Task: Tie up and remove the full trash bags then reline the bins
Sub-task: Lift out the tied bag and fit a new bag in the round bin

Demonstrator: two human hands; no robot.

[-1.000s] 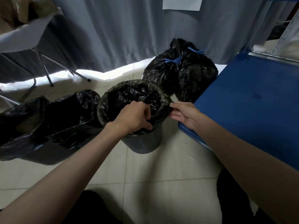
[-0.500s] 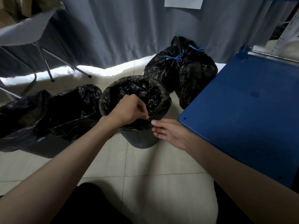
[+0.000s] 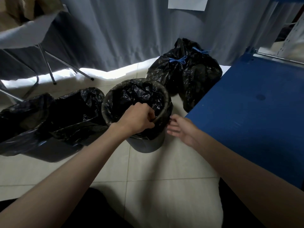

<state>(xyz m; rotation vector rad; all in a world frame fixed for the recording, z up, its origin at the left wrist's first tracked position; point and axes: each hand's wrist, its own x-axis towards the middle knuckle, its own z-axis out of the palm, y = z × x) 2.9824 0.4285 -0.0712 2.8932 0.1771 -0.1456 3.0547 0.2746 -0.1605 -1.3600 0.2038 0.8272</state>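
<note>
Bare forearms (image 3: 79, 175), no sleeves; dark trousers (image 3: 92, 209).

Left hand (image 3: 137, 119) covers the near rim of the bin (image 3: 148, 143); its fingertips are hidden in the liner (image 3: 136, 96). Bin contents are too dark to tell. The table (image 3: 256, 116) and chair (image 3: 24, 38) are cropped by the frame edges. The paper (image 3: 187, 3), possibly a notice, is cut off above.

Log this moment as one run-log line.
step: relining bin | left hand: gripping liner at round bin rim | right hand: open beside bin | tied bags: behind
</note>
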